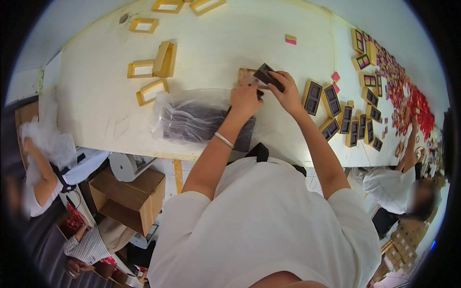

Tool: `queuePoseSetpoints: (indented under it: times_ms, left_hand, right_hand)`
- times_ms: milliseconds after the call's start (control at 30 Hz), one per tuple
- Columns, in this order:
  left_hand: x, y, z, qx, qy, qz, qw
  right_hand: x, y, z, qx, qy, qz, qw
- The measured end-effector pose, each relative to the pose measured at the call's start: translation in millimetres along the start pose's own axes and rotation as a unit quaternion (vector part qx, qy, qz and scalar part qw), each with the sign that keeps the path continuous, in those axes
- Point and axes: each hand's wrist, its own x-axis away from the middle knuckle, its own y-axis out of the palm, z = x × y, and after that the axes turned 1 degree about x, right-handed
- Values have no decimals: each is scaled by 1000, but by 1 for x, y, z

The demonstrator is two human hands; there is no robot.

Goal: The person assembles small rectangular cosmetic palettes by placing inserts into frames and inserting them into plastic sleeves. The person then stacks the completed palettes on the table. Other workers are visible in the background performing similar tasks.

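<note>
Hands (pixel 266 91) press dark insert (pixel 267 75) into gold box (pixel 245 73).

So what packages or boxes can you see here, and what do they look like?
Clear plastic bag of dark inserts: on the table, by the left hand.
Empty gold box frames: table's far left.
Filled gold boxes: rows to the right.
Brown open cardboard carton: on the floor, lower left.
</note>
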Motion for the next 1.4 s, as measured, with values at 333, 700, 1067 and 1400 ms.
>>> queuePoseSetpoints:
  times_ms: [333,700,1067,1400]
  left_hand:
    - [14,-39,-5,291,-10,29,956]
    - [-14,-14,-1,554,-159,-121,808]
    - [-10,-4,-10,562,-161,-122,802]
    - [-10,0,-18,592,-182,-143,772]
  right_hand:
    - [34,-40,3,234,-124,-45,963]
    - [26,-2,9,144,-163,-96,971]
    - [45,-52,39,220,-175,-267,922]
    - [47,-34,41,115,-134,-163,971]
